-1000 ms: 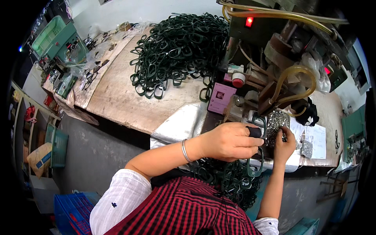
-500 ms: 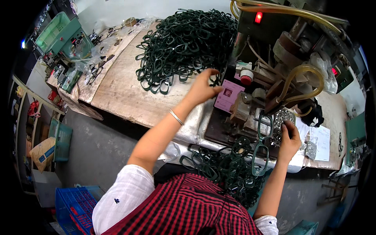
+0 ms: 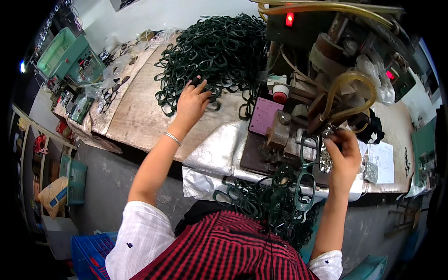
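Observation:
My left hand (image 3: 190,105) reaches over the front edge of a big pile of dark green eyeglass frames (image 3: 219,46). Its fingers are apart, with a black cover on one fingertip, and nothing shows held in them. At the machine's front, one green eyeglass frame (image 3: 305,184) hangs upright beside the metal fixture (image 3: 298,148). Right of it, my right hand (image 3: 344,156) is at a heap of small shiny metal parts (image 3: 325,161). Thumb and forefinger are drawn together there; whatever lies between them is too small to make out.
A pink card (image 3: 266,115) lies on the machine base, near a red-topped button (image 3: 280,95). Yellowish hoses (image 3: 352,77) loop over the right side. More green frames (image 3: 266,200) are heaped at my lap. Papers (image 3: 385,161) lie at right; a small green machine (image 3: 70,58) stands at far left.
My left hand has moved left from beside the pink card to the pile of frames. My right hand has shifted slightly up over the metal parts. The view has also turned a little.

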Tool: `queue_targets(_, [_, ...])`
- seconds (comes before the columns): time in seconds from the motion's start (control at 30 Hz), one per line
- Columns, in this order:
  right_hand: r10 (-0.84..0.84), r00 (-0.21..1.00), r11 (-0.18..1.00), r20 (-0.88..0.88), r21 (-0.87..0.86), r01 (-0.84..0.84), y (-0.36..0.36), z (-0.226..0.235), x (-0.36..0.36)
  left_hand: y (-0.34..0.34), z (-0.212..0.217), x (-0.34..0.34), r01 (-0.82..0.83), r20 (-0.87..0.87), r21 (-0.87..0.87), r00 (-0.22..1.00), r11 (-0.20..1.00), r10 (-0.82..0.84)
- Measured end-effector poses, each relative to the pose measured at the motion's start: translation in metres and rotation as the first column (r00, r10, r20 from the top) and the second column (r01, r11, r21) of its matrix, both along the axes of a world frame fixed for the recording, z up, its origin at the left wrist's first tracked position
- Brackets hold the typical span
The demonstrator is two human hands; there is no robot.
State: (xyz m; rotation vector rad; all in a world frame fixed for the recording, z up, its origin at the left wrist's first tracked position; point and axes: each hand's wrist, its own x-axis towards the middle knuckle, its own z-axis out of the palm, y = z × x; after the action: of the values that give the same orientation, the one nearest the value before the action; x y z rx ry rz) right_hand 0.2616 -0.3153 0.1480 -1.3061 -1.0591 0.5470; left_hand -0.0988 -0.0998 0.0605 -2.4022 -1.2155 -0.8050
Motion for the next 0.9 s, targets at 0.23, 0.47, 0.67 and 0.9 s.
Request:
queue_targets(0.23, [0.062, 0.929, 0.997, -0.364, 0.064, -0.042, 0.02, -0.006, -0.024, -0.111, 0.106, 0.103, 0.751, 0.98, 0.155, -0.035, 0.642, -0.195])
queue_targets(0.47, [0.094, 0.873, 0.99, -0.478, 0.136, -0.033, 0.016, 0.014, -0.043, -0.104, 0.149, 0.152, 0.793, 0.852, 0.3, 0.027, 0.531, -0.523])
queue_targets(0.67, [0.188, 0.979, 0.982, -0.079, 0.01, -0.188, -0.02, 0.013, -0.025, -0.139, 0.108, 0.134, 0.802, 0.453, 0.28, 0.374, 0.528, -0.809])
queue_targets(0.9, [-0.268, 0.467, 0.882, 0.843, 0.019, 0.471, -0.025, -0.086, 0.062, -0.148, 0.075, 0.173, 0.799, 0.171, 0.356, 0.455, 0.485, -0.874])
